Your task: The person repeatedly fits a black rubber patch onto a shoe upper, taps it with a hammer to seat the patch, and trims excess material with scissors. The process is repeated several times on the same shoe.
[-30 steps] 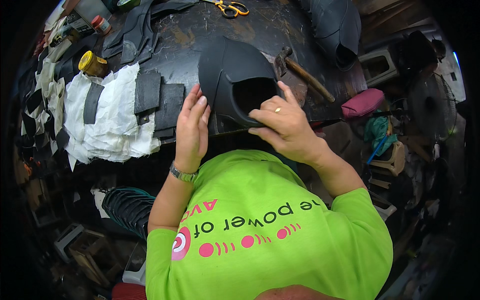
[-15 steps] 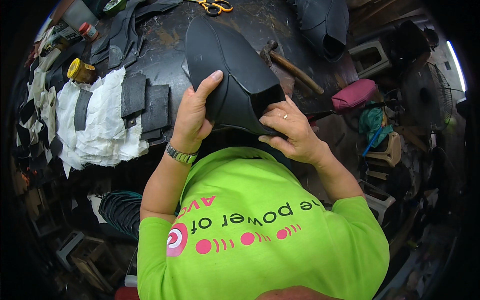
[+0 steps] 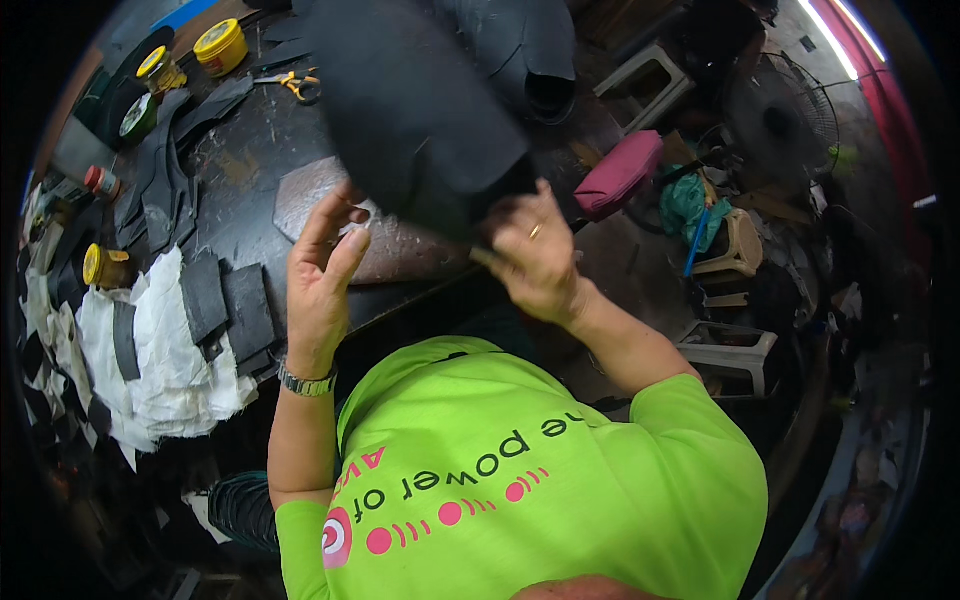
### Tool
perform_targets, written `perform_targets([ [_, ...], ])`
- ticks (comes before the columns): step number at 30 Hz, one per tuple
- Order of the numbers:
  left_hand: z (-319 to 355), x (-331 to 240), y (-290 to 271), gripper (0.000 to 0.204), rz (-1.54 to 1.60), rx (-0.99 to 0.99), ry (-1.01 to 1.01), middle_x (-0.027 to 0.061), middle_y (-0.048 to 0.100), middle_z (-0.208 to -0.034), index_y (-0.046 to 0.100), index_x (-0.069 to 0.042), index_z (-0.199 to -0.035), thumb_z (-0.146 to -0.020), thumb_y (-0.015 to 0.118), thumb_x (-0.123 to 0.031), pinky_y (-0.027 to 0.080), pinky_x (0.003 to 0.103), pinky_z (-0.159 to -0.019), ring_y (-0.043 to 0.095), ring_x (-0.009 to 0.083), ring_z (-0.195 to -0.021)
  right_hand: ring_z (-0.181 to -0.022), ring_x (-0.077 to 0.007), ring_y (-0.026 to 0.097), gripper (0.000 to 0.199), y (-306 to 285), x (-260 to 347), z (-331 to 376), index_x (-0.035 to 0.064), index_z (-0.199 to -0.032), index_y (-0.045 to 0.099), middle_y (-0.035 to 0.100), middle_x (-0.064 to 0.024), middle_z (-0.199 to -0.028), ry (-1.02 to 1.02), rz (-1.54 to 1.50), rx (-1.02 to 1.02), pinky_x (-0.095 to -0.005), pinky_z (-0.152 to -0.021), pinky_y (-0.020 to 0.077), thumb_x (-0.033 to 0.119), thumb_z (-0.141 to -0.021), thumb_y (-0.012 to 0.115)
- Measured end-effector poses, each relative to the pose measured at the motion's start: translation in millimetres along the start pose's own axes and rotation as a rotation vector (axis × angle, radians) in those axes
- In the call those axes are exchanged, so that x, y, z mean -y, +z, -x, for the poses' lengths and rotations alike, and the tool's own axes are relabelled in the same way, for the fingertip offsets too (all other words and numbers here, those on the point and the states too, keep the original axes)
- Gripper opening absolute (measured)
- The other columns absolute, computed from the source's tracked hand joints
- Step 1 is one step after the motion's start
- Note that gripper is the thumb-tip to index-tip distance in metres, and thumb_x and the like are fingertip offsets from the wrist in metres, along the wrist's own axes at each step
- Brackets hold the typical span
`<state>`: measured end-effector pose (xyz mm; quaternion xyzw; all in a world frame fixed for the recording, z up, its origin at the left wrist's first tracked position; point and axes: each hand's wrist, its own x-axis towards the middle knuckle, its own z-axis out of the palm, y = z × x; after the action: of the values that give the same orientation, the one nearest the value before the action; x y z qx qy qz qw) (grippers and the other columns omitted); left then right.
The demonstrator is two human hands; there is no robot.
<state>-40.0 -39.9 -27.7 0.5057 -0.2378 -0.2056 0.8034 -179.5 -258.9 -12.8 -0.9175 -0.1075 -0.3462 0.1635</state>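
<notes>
A large black leather piece (image 3: pixel 415 110), shaped and seamed like a boot upper, is lifted over the worktable and smeared by motion. My right hand (image 3: pixel 540 260), also blurred, grips its near right end beside the opening. Below its left side is my left hand (image 3: pixel 318 275), open, thumb and fingers apart, with nothing in its grasp. A worn stone-like slab (image 3: pixel 305 195) lies partly hidden beneath the piece. Another black upper (image 3: pixel 520 45) stands at the table's far side.
Orange-handled scissors (image 3: pixel 292 84), yellow tubs (image 3: pixel 220 47) and cut black strips (image 3: pixel 160 190) occupy the far left. White cloth (image 3: pixel 160 350) with dark pieces lies nearer. To the right are a pink pouch (image 3: pixel 620 175), stools (image 3: pixel 725 350) and a fan (image 3: pixel 780 110).
My left hand has let go of the upper and dropped away from it. My right hand has swung the upper up and leftward. The view has shifted, and the hammer no longer shows.
</notes>
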Motion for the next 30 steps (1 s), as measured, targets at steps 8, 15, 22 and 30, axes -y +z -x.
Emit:
perform_targets([
  [8,9,29,-35,0.025,-0.537,-0.06,0.009,0.0044,0.068,-0.115,0.071,-0.003,-0.119,-0.094,0.069,-0.004,0.051,0.027,-0.09,0.063,0.0117,-0.1,-0.102,-0.0332,0.062,0.024,-11,-118,-1,0.0041,-0.103,0.074,0.068,-0.0123,-0.095,0.395,0.297,-0.087,-0.0479,-0.095,0.0467,0.016,-0.082,0.077],
  [15,13,38,-37,0.02,-0.81,-0.018,0.244,0.0097,0.07,-0.103,0.073,-0.002,-0.107,-0.087,0.07,0.002,0.053,0.029,-0.081,0.066,0.0202,-0.092,-0.12,-0.0386,0.048,0.07,17,-144,-5,0.0087,-0.129,0.053,0.048,-0.0163,-0.124,0.502,0.332,-0.138,-0.0452,-0.099,0.0452,0.004,-0.068,0.085],
  [22,20,40,-33,0.019,-0.949,-0.022,0.352,0.0131,0.069,-0.104,0.073,-0.004,-0.104,-0.084,0.074,-0.003,0.051,0.037,-0.088,0.065,0.0291,-0.1,-0.142,-0.0492,0.029,0.098,36,-155,-15,0.0176,-0.159,0.03,0.022,-0.0282,-0.157,0.48,0.557,-0.042,-0.0532,-0.119,0.0293,0.002,-0.075,0.078],
  [30,19,38,-32,0.017,-0.945,0.013,0.363,0.0109,0.068,-0.102,0.071,-0.005,-0.101,-0.084,0.073,-0.005,0.051,0.04,-0.088,0.062,0.0315,-0.101,-0.122,-0.0373,0.057,0.057,-5,-92,-63,0.0129,-0.14,0.055,0.058,-0.0205,-0.133,0.475,0.525,0.205,-0.0459,-0.098,0.0475,0.021,-0.087,0.074],
])
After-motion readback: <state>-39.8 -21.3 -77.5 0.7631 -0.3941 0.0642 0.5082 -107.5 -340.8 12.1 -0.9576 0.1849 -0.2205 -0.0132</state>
